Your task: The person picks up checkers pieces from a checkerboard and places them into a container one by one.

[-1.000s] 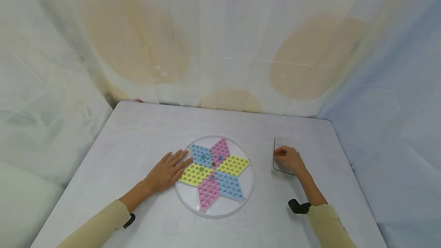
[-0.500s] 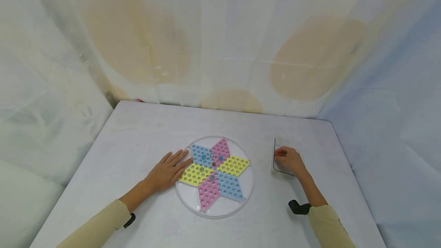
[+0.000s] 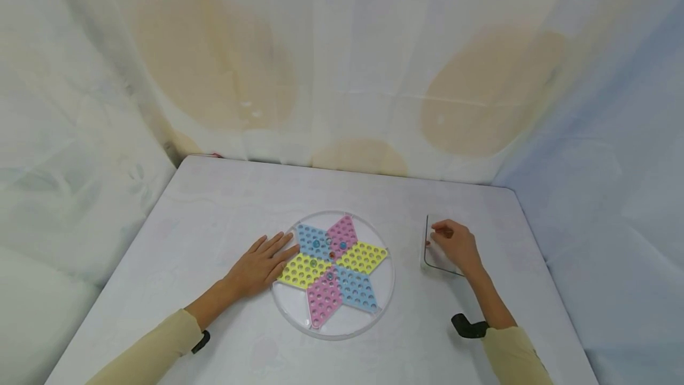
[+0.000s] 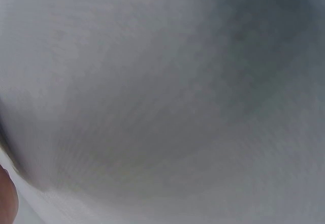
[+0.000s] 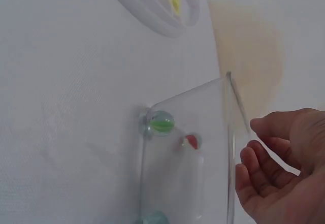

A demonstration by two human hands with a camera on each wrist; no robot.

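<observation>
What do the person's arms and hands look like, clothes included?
The left sleeve and right sleeve are beige, ending short of the wrists. A small black piece shows beside the left one, a bent black piece beside the right. Left hand and right hand are gloveless.

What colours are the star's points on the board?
The star has two pink points, two yellow and two blue, clearest in the head view.

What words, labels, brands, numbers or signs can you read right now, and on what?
None: no readable text shows on the star-patterned board, the clear box or the marbles.
The left wrist view is too blurred to read anything.
</observation>
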